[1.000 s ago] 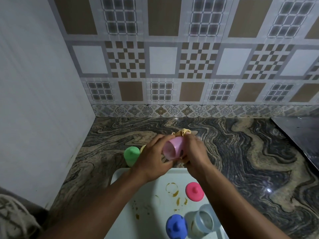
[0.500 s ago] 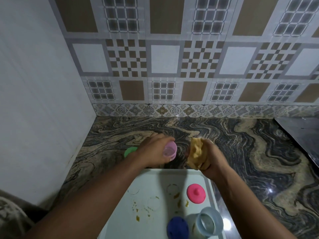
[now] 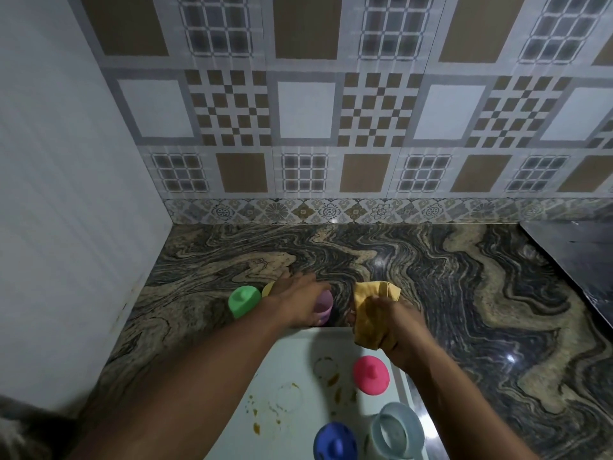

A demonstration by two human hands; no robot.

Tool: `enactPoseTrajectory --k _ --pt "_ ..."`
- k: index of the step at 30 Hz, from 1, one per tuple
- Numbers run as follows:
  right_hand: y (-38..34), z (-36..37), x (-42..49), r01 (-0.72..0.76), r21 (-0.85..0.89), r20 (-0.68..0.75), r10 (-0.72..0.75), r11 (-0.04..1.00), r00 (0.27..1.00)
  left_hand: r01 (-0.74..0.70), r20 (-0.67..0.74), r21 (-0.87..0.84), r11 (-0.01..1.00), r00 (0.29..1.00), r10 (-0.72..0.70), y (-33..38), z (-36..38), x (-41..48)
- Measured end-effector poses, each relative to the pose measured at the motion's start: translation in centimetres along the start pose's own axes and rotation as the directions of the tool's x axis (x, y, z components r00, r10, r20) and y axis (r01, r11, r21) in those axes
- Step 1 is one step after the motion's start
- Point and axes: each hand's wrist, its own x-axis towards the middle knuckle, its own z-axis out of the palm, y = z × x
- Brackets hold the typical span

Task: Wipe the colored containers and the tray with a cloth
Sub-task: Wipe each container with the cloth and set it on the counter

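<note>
Our left hand [image 3: 300, 302] was wrapped round the pink container [image 3: 323, 307], upright on the counter [image 3: 464, 293] just past the tray [image 3: 298, 436], mouth up. Right hand [image 3: 394, 327] had the yellow cloth [image 3: 371, 313] bunched tight in its grip. We counted one green container [image 3: 243, 300] and a yellow one [image 3: 268, 288] peeking behind our left hand, plus one pink-red container [image 3: 371, 375], one blue [image 3: 335, 441], one pale blue [image 3: 396, 433] on the stained tray.

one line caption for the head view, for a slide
Left hand sets pink container on counter; right hand holds yellow cloth.
</note>
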Motion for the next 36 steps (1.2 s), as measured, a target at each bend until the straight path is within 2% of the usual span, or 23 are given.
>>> enactPoseTrajectory --k 3,5,8,10,12,16,21,30,33,36 --pt "-0.1 -0.3 -0.3 0.014 -0.037 0.022 -0.013 0.999 1.000 0.004 0.005 0.041 0.999 1.000 -0.005 0.3 0.0 -0.2" --pt "-0.4 -1.0 -0.6 0.036 -0.017 0.025 -0.035 0.999 0.999 -0.026 -0.058 0.027 0.999 0.998 0.028 1.1 -0.3 -0.6" --pt "-1.0 -2.5 -0.7 0.041 0.001 -0.032 -0.041 0.999 0.999 -0.179 -0.187 -0.064 0.982 0.969 0.164 3.6 -0.6 -1.5" --pt "-1.0 -3.9 -0.8 0.051 0.008 -0.066 -0.050 0.999 0.997 -0.274 -0.164 -0.115 0.955 0.953 0.254 5.8 -0.2 -2.2" --pt "-0.5 -5.0 -0.3 0.065 -0.011 -0.089 -0.065 0.998 0.994 -0.312 -0.088 -0.152 0.938 0.949 0.302 7.6 0.7 -2.8" --pt "0.7 -6.7 -0.3 0.051 -0.113 -0.115 -0.064 0.992 0.991 -0.387 -0.057 -0.072 0.919 0.922 0.383 9.6 2.1 -3.1" --pt "2.5 -7.8 0.1 0.023 -0.205 -0.106 -0.045 0.978 0.993 -0.393 -0.033 -0.044 0.918 0.919 0.392 10.0 2.9 -3.0" --pt "3.9 -7.6 0.9 0.019 -0.184 -0.079 -0.034 0.983 0.996 -0.434 -0.034 -0.044 0.900 0.901 0.433 9.1 3.2 -2.6" --pt "4.0 -7.6 1.1 0.100 -0.259 -0.087 -0.126 0.961 0.988 -0.406 -0.112 -0.145 0.902 0.913 0.392 8.5 3.0 -2.5" --pt "4.1 -7.3 1.5 0.291 -0.384 -0.055 -0.336 0.876 0.940 -0.395 -0.222 -0.245 0.885 0.912 0.345 7.4 2.0 -2.3"
